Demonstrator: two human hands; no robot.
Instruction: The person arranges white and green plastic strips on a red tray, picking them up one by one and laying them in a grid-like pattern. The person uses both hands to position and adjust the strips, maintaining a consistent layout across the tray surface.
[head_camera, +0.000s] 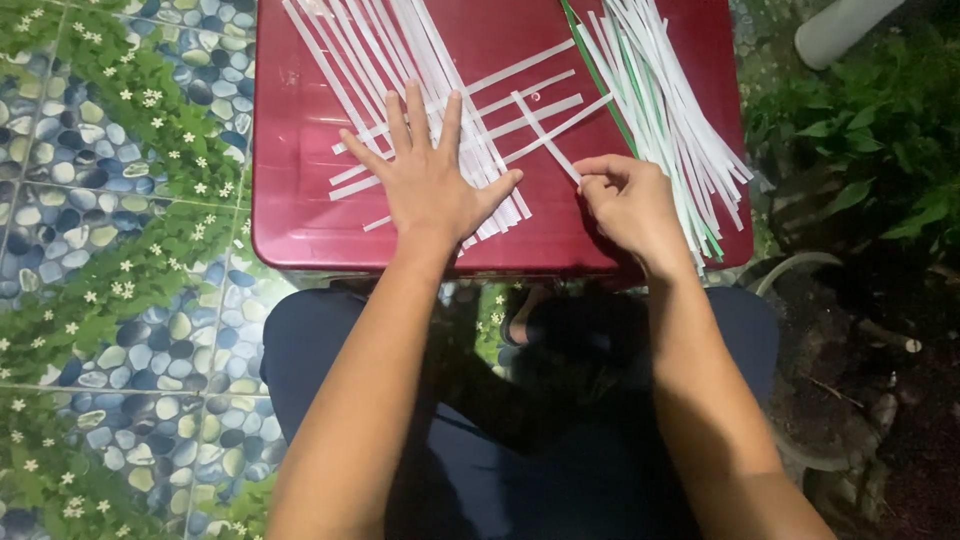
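The left hand lies spread flat on crossed white paper strips on the red worktop. Just right, the right hand pinches one strip at its near end.

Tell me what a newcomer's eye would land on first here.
The dark red plastic stool top fills the upper middle, strewn with white paper strips laid lengthwise and crosswise. The left hand lies flat with spread fingers on the crossed strips, while the right hand pinches the end of one slanting strip. A loose bundle of white and green strips fans over the right edge.
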